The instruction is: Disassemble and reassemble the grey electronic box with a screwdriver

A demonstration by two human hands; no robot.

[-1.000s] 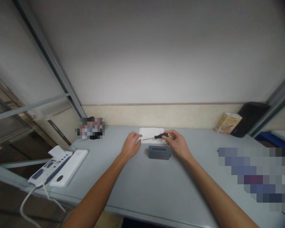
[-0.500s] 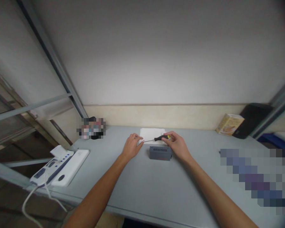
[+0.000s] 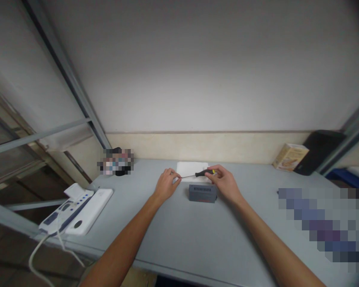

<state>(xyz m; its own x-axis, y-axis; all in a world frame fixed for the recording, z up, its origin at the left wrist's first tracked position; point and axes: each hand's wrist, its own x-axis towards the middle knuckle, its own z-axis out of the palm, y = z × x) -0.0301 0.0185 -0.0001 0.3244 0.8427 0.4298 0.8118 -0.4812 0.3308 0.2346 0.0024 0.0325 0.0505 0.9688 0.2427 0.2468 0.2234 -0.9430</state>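
Observation:
A screwdriver [image 3: 204,173] with a black and yellow handle lies nearly level in my right hand [image 3: 224,181], whose fingers close round the handle's end. Its thin shaft points left to the fingertips of my left hand [image 3: 167,184]. Those fingers are pinched at the shaft's tip; something tiny and dark may be there, too small to make out. Behind and beneath the screwdriver lies a white sheet [image 3: 191,166]. A dark grey box with vent slots [image 3: 202,194] stands on the table just in front of the sheet, between my hands, touched by neither.
On the grey table [image 3: 179,239], a power strip [image 3: 66,209] with cables and a white flat device [image 3: 91,211] lie at the left. A yellowish carton [image 3: 290,156] and a black case [image 3: 318,151] stand at the back right. Blurred items lie at the back left and right.
The screwdriver's tip now meets my left fingertips, where a small gap with a dark speck showed before. Both hands have otherwise hardly moved.

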